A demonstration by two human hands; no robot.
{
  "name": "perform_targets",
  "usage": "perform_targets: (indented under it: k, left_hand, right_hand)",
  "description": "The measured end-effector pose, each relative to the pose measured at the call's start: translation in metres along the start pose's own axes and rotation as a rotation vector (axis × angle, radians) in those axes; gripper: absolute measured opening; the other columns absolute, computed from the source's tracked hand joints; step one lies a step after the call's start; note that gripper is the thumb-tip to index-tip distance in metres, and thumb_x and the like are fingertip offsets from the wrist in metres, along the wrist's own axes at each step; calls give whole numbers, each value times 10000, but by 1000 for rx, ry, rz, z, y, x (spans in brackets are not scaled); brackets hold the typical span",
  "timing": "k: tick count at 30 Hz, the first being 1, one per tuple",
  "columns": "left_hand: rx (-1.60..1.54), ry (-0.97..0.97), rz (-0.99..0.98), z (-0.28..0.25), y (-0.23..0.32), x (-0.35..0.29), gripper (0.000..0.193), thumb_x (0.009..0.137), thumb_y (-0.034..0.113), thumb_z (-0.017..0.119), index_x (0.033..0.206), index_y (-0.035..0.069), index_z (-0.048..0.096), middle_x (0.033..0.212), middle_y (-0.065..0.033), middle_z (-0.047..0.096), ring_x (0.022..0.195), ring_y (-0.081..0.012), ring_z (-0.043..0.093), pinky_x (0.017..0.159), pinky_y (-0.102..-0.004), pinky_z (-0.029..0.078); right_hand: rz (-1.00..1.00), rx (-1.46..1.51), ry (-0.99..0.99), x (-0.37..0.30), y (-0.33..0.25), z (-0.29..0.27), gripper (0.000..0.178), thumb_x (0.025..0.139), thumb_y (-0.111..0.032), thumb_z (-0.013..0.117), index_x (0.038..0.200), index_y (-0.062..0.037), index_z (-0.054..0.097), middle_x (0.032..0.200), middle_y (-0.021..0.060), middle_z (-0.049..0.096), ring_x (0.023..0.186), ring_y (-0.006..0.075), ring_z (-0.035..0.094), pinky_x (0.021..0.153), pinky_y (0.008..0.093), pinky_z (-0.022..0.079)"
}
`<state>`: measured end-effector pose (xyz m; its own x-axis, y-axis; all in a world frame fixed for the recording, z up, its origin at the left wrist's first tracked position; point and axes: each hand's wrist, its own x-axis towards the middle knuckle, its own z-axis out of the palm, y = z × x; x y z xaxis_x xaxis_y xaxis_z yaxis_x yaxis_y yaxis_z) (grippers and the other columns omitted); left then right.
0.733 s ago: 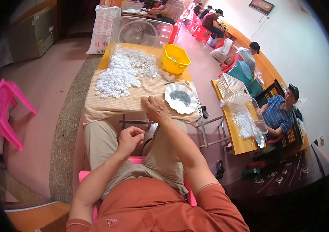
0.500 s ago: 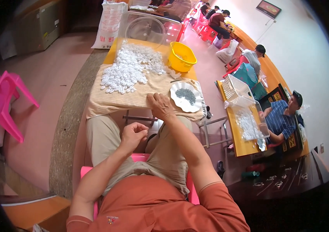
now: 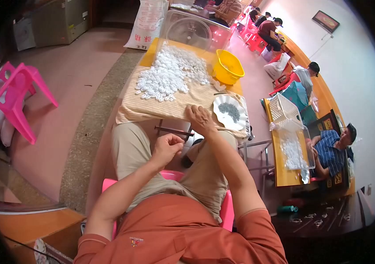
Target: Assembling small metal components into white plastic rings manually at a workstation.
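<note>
My left hand [image 3: 168, 148] hovers over my lap, short of the table edge, thumb and fingers pinched together. Whatever it may hold is too small to make out. Palm down, my right hand [image 3: 200, 119] rests on the striped beige cloth [image 3: 152, 109] at the near edge of the table, fingers slightly apart and nothing visible in them. Just to its right sits a white scalloped plate [image 3: 236, 124] with a heap of small grey-green pieces [image 3: 229, 111]. Farther back, many small white plastic ring-like pieces [image 3: 163, 81] are piled on the cloth.
A yellow basin [image 3: 229, 70] and a clear plastic bin [image 3: 196, 28] stand at the back. A white sack [image 3: 147, 26] is beyond, a pink stool [image 3: 20, 97] left. On the right, a co-worker in a striped shirt [image 3: 332, 147] sits at another table [image 3: 283, 176] with a white basket [image 3: 284, 110].
The view has swung a little to the left, so everything sits farther right in the picture. My hands keep nearly the same places and poses relative to the table.
</note>
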<state>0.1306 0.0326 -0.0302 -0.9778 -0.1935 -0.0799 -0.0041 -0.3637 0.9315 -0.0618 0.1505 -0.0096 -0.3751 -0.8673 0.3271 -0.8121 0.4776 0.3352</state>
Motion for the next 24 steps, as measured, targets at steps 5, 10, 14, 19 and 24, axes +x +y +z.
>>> perform_targets:
  k: [5, 10, 14, 19, 24]
  left_hand:
    - [-19, 9, -22, 2, 6, -4, 76, 860, 11, 629, 932, -11, 641, 795, -34, 630, 705, -78, 595, 618, -217, 525]
    - [-7, 7, -10, 0, 9, -3, 74, 863, 8, 625, 933, -11, 641, 790, -32, 630, 706, -80, 595, 618, -218, 523]
    - [17, -7, -5, 1, 10, -4, 77, 861, 7, 625, 934, -9, 642, 797, -31, 633, 702, -78, 592, 616, -215, 518]
    - [58, -23, 7, 2, 9, -7, 81, 856, 4, 625, 934, -11, 642, 802, -35, 637, 697, -80, 591, 615, -216, 516]
    - [72, -45, 19, -1, 5, -4, 84, 853, 9, 629, 932, -16, 641, 802, -36, 641, 693, -78, 590, 611, -224, 515]
  right_hand:
    - [8, 4, 11, 0, -4, -1, 395, 764, -81, 545, 1154, -20, 537, 982, 102, 599, 863, 249, 593, 715, 359, 475]
    - [16, -22, 17, 1, -5, -1, 380, 770, -88, 546, 1143, -20, 540, 957, 87, 597, 842, 236, 594, 697, 348, 474]
    - [-3, -104, 51, -1, -7, -1, 332, 788, -113, 539, 1110, -32, 558, 939, 64, 592, 801, 214, 598, 656, 330, 473]
    - [-24, -158, 19, 1, -11, -5, 300, 791, -133, 546, 1077, -44, 570, 938, 49, 597, 779, 193, 604, 636, 314, 473]
    - [-24, -185, 64, 0, -12, -3, 306, 781, -137, 557, 1072, -44, 571, 900, 38, 585, 743, 184, 604, 618, 311, 471]
